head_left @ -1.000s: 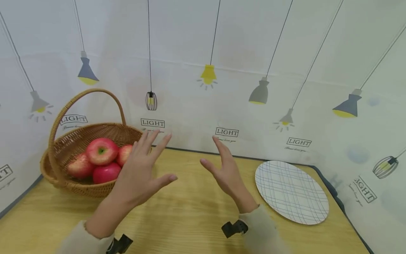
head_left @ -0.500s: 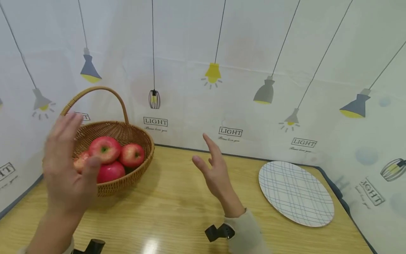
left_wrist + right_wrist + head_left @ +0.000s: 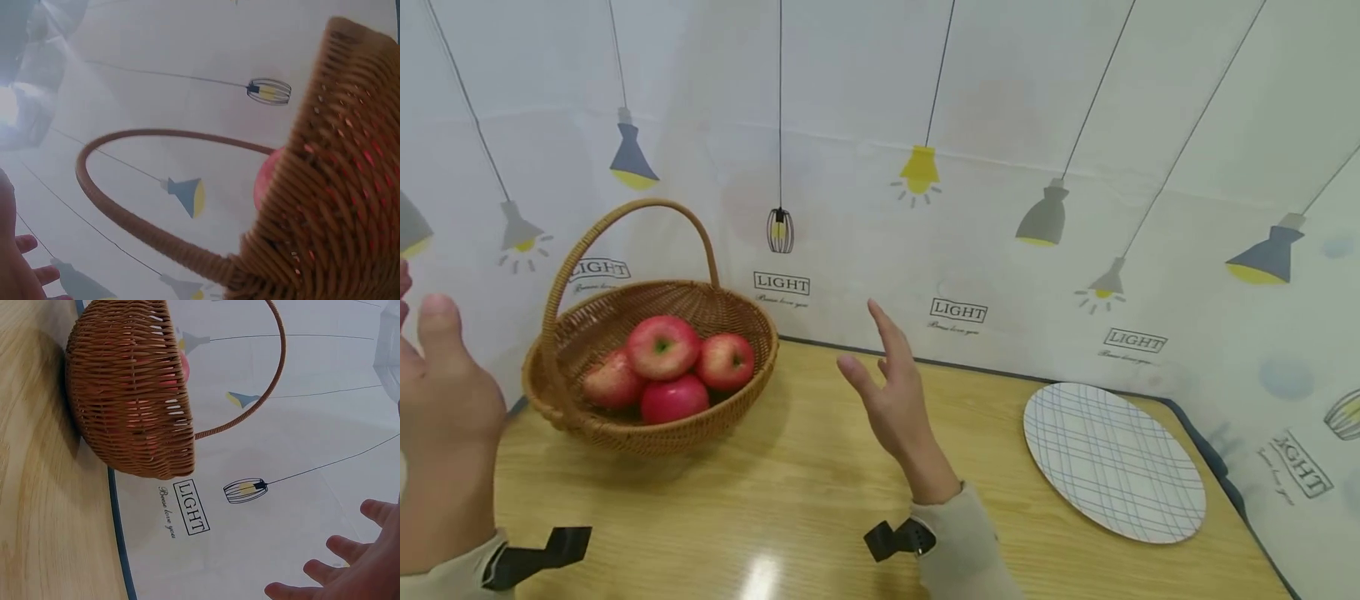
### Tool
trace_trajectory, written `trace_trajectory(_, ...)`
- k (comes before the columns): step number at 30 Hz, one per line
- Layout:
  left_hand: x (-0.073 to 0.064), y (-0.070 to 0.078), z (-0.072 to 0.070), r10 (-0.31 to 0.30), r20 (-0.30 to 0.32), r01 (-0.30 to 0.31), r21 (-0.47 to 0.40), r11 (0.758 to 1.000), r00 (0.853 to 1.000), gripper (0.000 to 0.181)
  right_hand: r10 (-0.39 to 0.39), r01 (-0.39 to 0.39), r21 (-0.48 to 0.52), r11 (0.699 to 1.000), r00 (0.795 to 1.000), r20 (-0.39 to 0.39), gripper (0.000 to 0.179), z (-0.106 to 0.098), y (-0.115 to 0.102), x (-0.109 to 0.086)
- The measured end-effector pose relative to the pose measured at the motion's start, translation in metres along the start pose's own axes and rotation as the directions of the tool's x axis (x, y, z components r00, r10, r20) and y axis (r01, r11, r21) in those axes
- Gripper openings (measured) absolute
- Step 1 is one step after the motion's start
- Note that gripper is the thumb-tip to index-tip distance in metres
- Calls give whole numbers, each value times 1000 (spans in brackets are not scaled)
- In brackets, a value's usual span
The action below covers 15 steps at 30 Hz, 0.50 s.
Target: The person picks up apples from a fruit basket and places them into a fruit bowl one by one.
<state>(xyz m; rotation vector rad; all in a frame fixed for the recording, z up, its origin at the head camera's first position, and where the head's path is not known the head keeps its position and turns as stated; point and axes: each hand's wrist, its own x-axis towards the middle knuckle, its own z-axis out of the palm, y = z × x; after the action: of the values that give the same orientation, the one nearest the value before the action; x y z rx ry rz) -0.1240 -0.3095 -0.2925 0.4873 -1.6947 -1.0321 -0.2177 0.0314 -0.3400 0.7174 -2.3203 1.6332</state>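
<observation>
A brown wicker basket [image 3: 700, 429] with a tall arched handle [image 3: 597, 229] stands at the left of the table. Several red apples [image 3: 662, 347] are piled inside it. My left hand [image 3: 448, 408] is raised at the left edge of the head view, left of the basket, its fingers partly out of frame. Between basket and plate, my right hand [image 3: 891, 400] is held up over the table, fingers spread and touching nothing. In the right wrist view, the spread fingers of the right hand [image 3: 350, 569] appear at lower right, apart from the basket [image 3: 128, 394].
A round white plate [image 3: 1112, 462] with thin crossing lines lies at the right of the wooden table [image 3: 820, 483]. Behind the table hangs a white sheet [image 3: 850, 100] printed with lamps and "LIGHT" labels. Black straps [image 3: 902, 540] circle both wrists.
My left hand has swung left, from in front of the basket to beyond its left side. The right hand has shifted slightly left. The head view has turned a little left.
</observation>
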Motion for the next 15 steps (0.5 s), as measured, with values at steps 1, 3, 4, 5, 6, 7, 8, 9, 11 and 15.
trace_trajectory(1,3,-4,1,-73,39,73,11,997,997,46,8,-8,1,1000,1000,-7,86,2,0,1)
trace_trajectory(3,7,-12,3,-223,126,221,32,975,967,49,34,-34,5,999,999,-24,84,5,-2,4)
trace_trajectory(4,10,-15,4,-295,162,293,39,955,941,50,46,-46,14,999,998,-34,82,7,-2,6)
trace_trajectory(5,12,-19,5,-356,197,354,47,934,914,51,58,-57,25,998,997,-43,81,10,-3,8)
trace_trajectory(6,15,-24,5,-401,226,401,47,915,888,52,68,-66,39,997,996,-54,80,13,-4,10)
trace_trajectory(7,18,-29,5,-441,246,444,47,895,863,53,72,-68,55,996,995,-65,79,16,-5,12)
trace_trajectory(8,21,-33,5,-467,263,473,44,880,844,55,72,-66,75,995,994,-76,78,19,-6,13)
trace_trajectory(9,23,-38,5,-484,279,490,53,870,830,56,71,-63,94,994,994,-87,76,22,-7,15)
trace_trajectory(11,27,-46,3,-493,311,490,95,867,813,59,71,-57,131,990,992,-106,74,27,-10,19)
trace_trajectory(15,29,-58,2,-484,370,435,211,875,793,64,80,-52,202,978,988,-134,69,34,-16,23)
